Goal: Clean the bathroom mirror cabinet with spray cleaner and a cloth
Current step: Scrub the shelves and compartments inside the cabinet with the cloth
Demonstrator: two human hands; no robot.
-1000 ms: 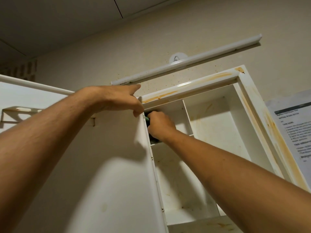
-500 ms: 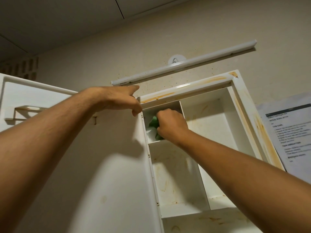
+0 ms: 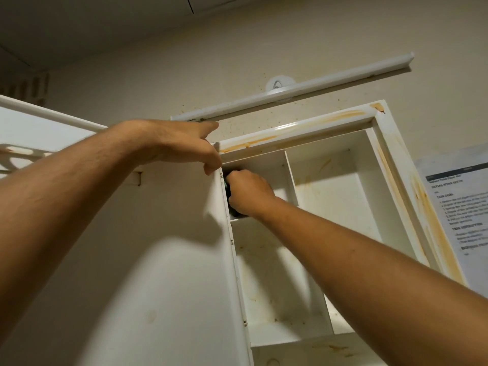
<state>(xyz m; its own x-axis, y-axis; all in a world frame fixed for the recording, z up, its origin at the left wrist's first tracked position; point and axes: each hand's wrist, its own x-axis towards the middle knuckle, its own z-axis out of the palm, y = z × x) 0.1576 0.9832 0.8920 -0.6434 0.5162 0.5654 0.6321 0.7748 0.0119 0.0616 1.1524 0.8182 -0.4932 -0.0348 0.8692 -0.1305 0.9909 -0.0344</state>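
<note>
**View from below.** A white mirror cabinet (image 3: pixel 290 129) has its door (image 3: pixel 132 260) swung open at the left of the frame. The cabinet is a smooth, glossy box, divided by thin flat panels into rectangular compartments. Orange-brown streaks run along its rounded top frame and down the right frame, and fainter smears mark the inner walls.

The left hand (image 3: pixel 182 146) grips the upper corner of the door, with the thumb curled down over the inner face and the fingers laid over the top edge. The right hand (image 3: pixel 250 194) is closed in a fist around a dark green cloth (image 3: pixel 226 185) in the upper-left compartment, close to its side wall. Only slivers of the cloth show beside the knuckles.

The right forearm crosses the lower compartments and hides part of them. Above, a slim white light bar (image 3: pixel 343 76) slants across the speckled beige wall (image 3: pixel 264 35). A printed sheet (image 3: pixel 459 207), its text blurred, hangs at the right edge. A white rack (image 3: pixel 18 154) sits on the door at far left.
</note>
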